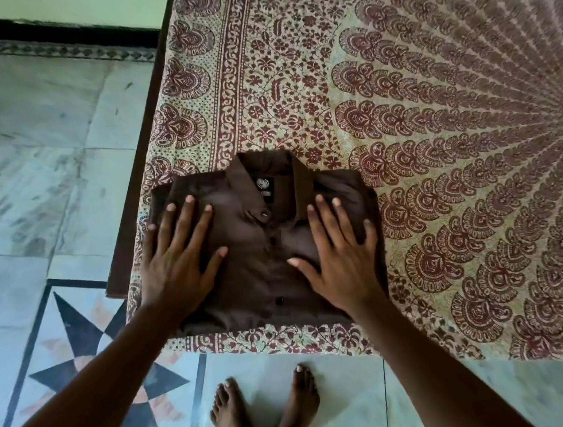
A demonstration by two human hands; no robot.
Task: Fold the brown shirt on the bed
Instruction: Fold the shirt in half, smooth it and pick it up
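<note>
The brown shirt (260,244) lies folded into a compact rectangle at the near left corner of the bed (435,154), collar at the far side, buttons down its middle. My left hand (176,257) presses flat on the shirt's left half with straight, spread fingers. On the right half, my right hand (339,257) rests flat in the same way, fingers pointing toward the collar. Neither hand grips any fabric.
A patterned maroon and cream bedsheet covers the bed. The bed's dark wooden frame (138,176) runs along the left edge. Tiled floor (52,173) with a star inlay lies to the left and below. My bare feet (264,404) stand by the bed's near edge.
</note>
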